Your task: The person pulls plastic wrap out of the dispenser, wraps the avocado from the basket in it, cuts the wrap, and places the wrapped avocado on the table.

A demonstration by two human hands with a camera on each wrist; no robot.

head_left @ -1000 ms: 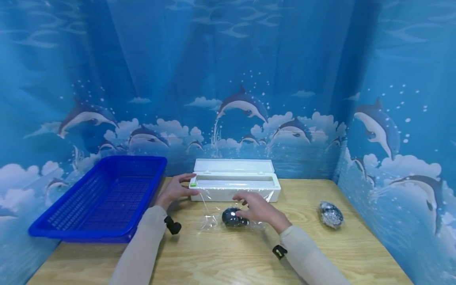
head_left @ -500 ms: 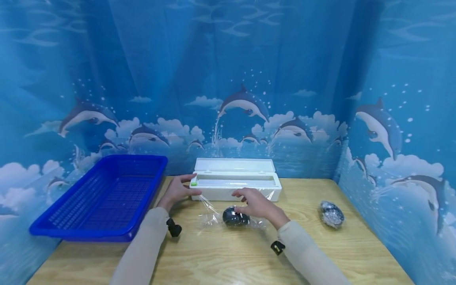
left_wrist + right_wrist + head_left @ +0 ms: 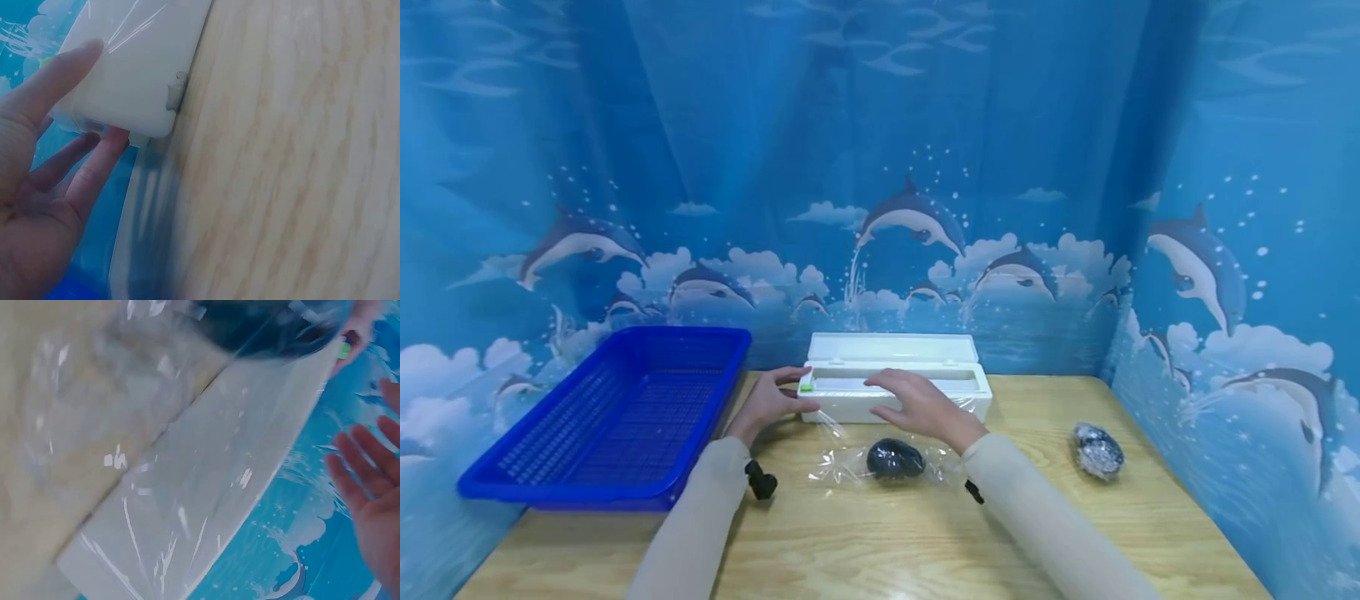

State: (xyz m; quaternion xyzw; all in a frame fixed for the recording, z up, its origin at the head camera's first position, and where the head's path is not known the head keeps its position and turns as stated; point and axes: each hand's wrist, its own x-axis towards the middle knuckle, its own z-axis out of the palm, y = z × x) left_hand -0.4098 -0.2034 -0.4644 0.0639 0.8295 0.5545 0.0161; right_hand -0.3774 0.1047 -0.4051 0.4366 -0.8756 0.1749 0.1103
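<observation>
A white cling film dispenser [image 3: 850, 407] stands lid up at the back of the table. My left hand [image 3: 769, 405] grips its left end; in the left wrist view the thumb lies on the front face and fingers [image 3: 97, 172] bend round the end. Clear cling film [image 3: 838, 463] runs from the dispenser down to the table, under and around a dark, glossy oval item [image 3: 895, 458]. Over the dispenser's front edge hovers my right hand [image 3: 917, 405], holding nothing, its fingers extended in the right wrist view. Film also covers the dispenser's face [image 3: 187, 487] there.
A blue plastic basket [image 3: 568, 502] stands at the left with its long side near my left forearm. To the right lies another dark item wrapped in crinkled film [image 3: 1097, 452]. A dolphin-printed curtain [image 3: 880, 167] hangs behind the wooden table [image 3: 865, 550].
My right hand has let go of the dark item and risen away toward the dispenser's front edge. The left hand keeps its grip on the dispenser. The item stays on the film.
</observation>
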